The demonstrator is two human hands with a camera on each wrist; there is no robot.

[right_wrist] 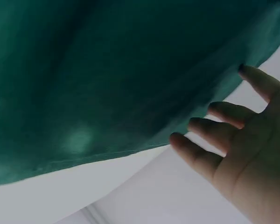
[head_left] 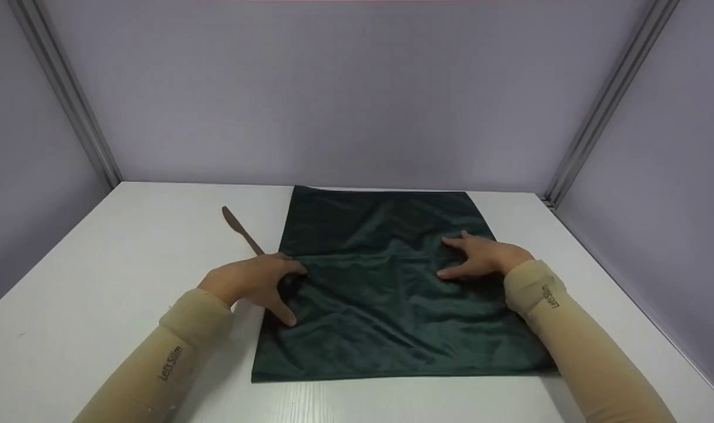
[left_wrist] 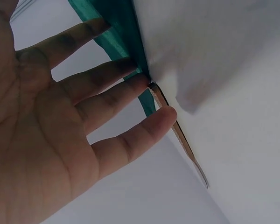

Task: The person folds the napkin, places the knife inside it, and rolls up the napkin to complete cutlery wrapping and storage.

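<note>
My two forearms come in from the near edge, each in a tan sleeve (head_left: 180, 346) printed with small lettering. They lie over the white counter (head_left: 98, 294), the left one from about 7 o'clock and the right from about 5 o'clock.

Spread flat in front of me is a dark green cloth (head_left: 380, 294), its near hem running straight across close to the counter's front edge. The fabric is softly wrinkled, with a faint crease crossing it about midway.

My left hand (head_left: 254, 282) rests at the cloth's left edge, at about 9 o'clock of the cloth. Its fingers are spread and nearly straight, fingertips on the fabric and thumb pointing back toward me. It grips nothing. The left wrist view shows those fingers (left_wrist: 107, 93) fanned out, their tips against the green edge.

My right hand (head_left: 480, 258) lies palm down on the cloth at about 3 o'clock, a little farther from me than the left. Its fingers are extended toward the middle and hold nothing, only press on the fabric. In the right wrist view the fingers (right_wrist: 224, 135) are loosely splayed.

Beyond my left hand, at about 10 o'clock, a brown knife (head_left: 242, 230) lies on the bare counter. It angles away from the cloth's left edge, its near end by my fingers.
</note>
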